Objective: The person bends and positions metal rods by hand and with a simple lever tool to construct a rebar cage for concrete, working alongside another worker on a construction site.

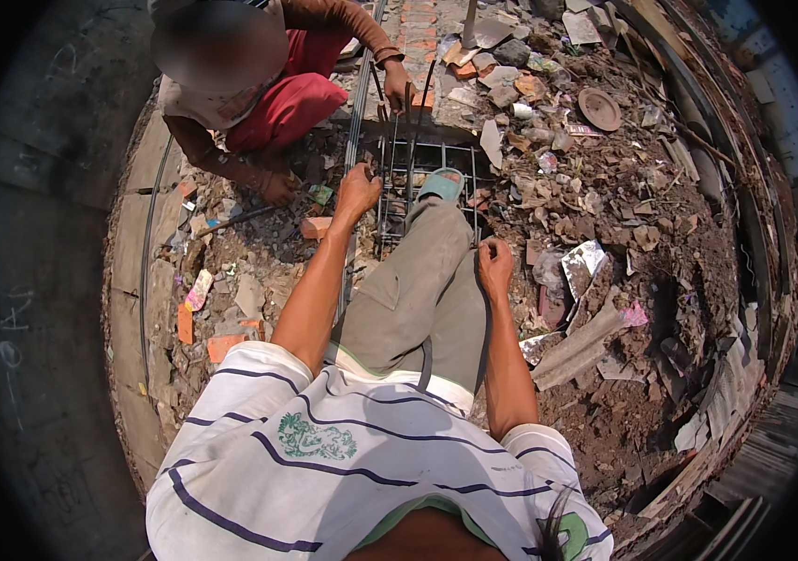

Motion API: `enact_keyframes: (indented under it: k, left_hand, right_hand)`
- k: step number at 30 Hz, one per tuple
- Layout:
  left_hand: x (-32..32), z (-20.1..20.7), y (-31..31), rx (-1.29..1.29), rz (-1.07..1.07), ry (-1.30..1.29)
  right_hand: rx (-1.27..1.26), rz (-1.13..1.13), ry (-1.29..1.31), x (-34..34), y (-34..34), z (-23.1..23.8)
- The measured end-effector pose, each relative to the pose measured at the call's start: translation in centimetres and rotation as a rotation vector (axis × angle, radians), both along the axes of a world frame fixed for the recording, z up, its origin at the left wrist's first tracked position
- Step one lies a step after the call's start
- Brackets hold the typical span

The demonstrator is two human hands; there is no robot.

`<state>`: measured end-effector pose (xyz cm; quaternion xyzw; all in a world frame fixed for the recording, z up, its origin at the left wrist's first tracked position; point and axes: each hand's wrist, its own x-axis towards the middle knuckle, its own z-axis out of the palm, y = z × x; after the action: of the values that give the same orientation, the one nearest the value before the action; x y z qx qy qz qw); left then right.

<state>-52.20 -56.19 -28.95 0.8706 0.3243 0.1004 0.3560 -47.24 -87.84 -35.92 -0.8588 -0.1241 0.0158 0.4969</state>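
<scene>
Matt mtl grid (397,171), rgh brick pcs (316,227)

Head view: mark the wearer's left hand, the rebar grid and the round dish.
Wearer's left hand (358,193), head view, its back.
Rebar grid (444,146), head view, upper crossbar.
Round dish (600,109), head view, centre.

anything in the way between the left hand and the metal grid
Nothing visible blocks the left hand from the left side of the grid; the sandal and leg cover part of it farther right.
</scene>
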Motion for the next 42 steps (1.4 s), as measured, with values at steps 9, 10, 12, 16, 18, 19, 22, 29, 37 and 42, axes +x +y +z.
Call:
enact_keyframes:
  k: [9, 10, 12, 16, 18, 19, 22, 29, 37, 42]
  left_hand:
    - [-3.8, -6.5, -3.3, -0.684, -0.038, -0.021]
    - [-4.0, -6.0, -3.6, -0.689, -0.054, -0.014]
    - [-4.4, -5.2, -4.2, -0.696, -0.051, -0.086]
    - [-5.5, -5.0, -5.2, -0.719, -0.016, -0.142]
    - [-5.6, -5.1, -5.4, -0.748, -0.036, -0.181]
    - [-5.6, -5.1, -5.4, -0.74, -0.017, -0.148]
    - [-5.2, -4.5, -5.2, -0.826, 0.03, -0.077]
    - [-3.2, -0.8, -3.7, -0.948, 0.129, 0.092]
    - [-3.5, 4.9, -2.5, -1.069, 0.258, 0.041]
    - [-4.1, 9.4, -2.9, -0.908, 0.235, 0.101]
  right_hand:
    - [0.005, 0.128, 0.102, 4.0, 1.9, 2.9]
    - [0.033, 0.146, 0.021, 4.8, 2.7, 3.5]
    - [0.045, 0.215, 0.035, 7.3, 4.8, 5.4]
    - [0.006, 0.356, 0.121, 10.1, 9.3, 9.9]
    - [-0.048, 0.516, 0.018, 11.8, 11.8, 12.6]
    - [-0.061, 0.573, -0.078, 12.8, 13.3, 13.9]
    - [-0.157, 0.761, -0.008, 15.0, 16.5, 16.8]
    - [-0.266, 0.939, 0.019, 17.5, 21.9, 20.6]
    - [-0.559, 1.113, 0.049, 19.1, 26.0, 24.2]
    - [-0.586, 1.069, 0.056, 18.3, 25.7, 23.2]
